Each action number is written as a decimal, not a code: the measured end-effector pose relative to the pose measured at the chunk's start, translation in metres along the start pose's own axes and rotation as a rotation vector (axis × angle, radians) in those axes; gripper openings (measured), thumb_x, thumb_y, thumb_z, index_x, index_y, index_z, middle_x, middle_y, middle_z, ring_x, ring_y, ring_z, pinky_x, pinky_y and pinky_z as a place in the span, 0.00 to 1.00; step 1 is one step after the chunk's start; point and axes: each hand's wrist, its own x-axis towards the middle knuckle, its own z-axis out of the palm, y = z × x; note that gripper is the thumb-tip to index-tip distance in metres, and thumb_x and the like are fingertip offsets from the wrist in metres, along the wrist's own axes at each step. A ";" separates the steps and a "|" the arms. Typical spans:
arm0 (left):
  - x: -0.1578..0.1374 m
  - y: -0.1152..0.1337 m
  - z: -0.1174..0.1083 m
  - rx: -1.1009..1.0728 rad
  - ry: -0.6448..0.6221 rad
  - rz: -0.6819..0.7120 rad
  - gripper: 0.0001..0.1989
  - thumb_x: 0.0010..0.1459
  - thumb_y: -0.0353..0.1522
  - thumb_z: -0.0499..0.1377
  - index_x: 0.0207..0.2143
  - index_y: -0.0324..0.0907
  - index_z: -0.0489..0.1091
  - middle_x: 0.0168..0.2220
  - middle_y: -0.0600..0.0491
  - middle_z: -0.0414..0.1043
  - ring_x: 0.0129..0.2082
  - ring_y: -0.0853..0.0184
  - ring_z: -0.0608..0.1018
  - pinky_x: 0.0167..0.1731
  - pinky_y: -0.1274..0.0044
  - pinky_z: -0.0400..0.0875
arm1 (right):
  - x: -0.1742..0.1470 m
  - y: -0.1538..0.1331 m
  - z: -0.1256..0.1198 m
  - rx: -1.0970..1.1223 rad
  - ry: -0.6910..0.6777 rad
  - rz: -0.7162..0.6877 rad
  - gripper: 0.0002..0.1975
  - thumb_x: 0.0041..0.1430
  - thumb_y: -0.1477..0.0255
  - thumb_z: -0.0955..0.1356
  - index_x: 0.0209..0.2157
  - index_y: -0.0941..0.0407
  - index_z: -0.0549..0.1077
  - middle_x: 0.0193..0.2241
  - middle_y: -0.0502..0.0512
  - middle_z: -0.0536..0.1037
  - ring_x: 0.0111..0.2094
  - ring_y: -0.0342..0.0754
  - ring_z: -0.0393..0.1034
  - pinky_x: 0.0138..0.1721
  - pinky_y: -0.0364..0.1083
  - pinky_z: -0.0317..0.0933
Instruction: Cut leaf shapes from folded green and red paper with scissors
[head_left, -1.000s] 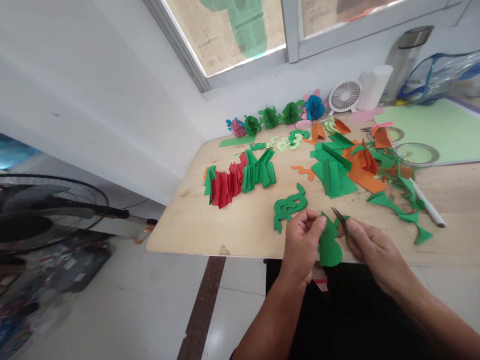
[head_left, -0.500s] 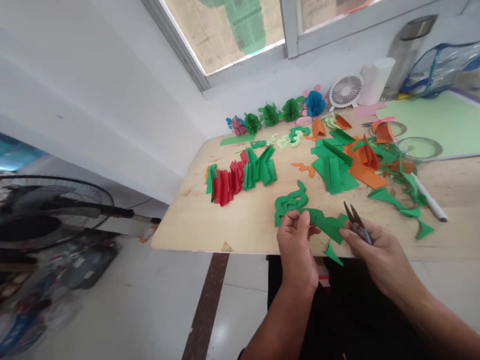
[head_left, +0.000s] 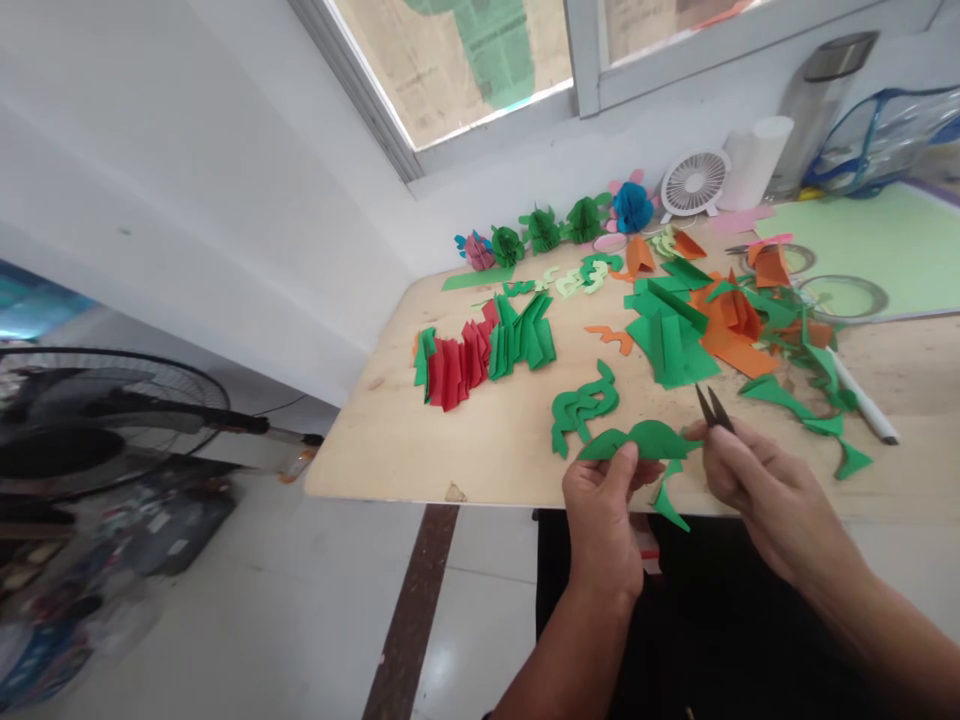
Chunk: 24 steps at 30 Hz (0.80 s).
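My left hand (head_left: 604, 512) is closed on a curved green paper cut-out (head_left: 658, 440), pinching it between thumb and fingers above the table's front edge. My right hand (head_left: 765, 490) is wrapped round a small pair of scissors (head_left: 715, 410), whose dark pointed blades stick up slightly parted. Its fingertips are at the right end of the cut-out; whether they grip it I cannot tell. Just beyond my left hand lie wavy green cut-outs (head_left: 585, 405). A small green scrap (head_left: 670, 508) hangs near the edge between my hands.
Folded red paper (head_left: 450, 370) and green paper (head_left: 521, 335) stand left on the wooden table (head_left: 390, 450). Green and orange sheets (head_left: 731, 335), scraps and a white marker (head_left: 862, 400) lie right. Paper ball figures (head_left: 541, 228), a small fan (head_left: 694, 183) and a bottle (head_left: 821, 110) line the wall.
The green cut-out has turned in my hands and shifted off the wavy pieces. My left hand moved slightly right, and the scissors are gripped deeper in my right hand.
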 end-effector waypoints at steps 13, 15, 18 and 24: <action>-0.010 -0.004 0.013 -0.072 -0.038 0.079 0.08 0.54 0.34 0.61 0.31 0.36 0.72 0.28 0.50 0.75 0.26 0.70 0.76 0.31 0.77 0.70 | -0.032 0.018 0.010 0.000 -0.115 0.128 0.20 0.64 0.57 0.60 0.23 0.54 0.65 0.17 0.45 0.55 0.21 0.44 0.48 0.22 0.44 0.46; -0.012 -0.005 0.012 -0.053 -0.058 0.070 0.08 0.54 0.33 0.61 0.30 0.36 0.71 0.26 0.50 0.75 0.24 0.70 0.75 0.28 0.77 0.69 | -0.030 0.016 0.010 0.008 -0.118 0.126 0.21 0.64 0.56 0.61 0.22 0.54 0.64 0.17 0.45 0.54 0.20 0.43 0.47 0.22 0.44 0.45; -0.015 -0.005 0.014 -0.038 -0.053 0.071 0.09 0.54 0.35 0.61 0.30 0.36 0.72 0.27 0.49 0.75 0.26 0.68 0.77 0.31 0.75 0.70 | -0.028 0.014 0.009 0.007 -0.121 0.117 0.21 0.63 0.56 0.61 0.21 0.55 0.64 0.16 0.44 0.54 0.20 0.43 0.45 0.22 0.45 0.44; -0.017 0.001 0.017 -0.013 -0.043 0.068 0.11 0.53 0.37 0.62 0.30 0.36 0.72 0.29 0.49 0.77 0.27 0.67 0.78 0.31 0.75 0.72 | -0.029 0.012 0.007 -0.032 -0.131 0.115 0.25 0.63 0.56 0.61 0.17 0.54 0.58 0.16 0.44 0.53 0.20 0.43 0.44 0.22 0.45 0.42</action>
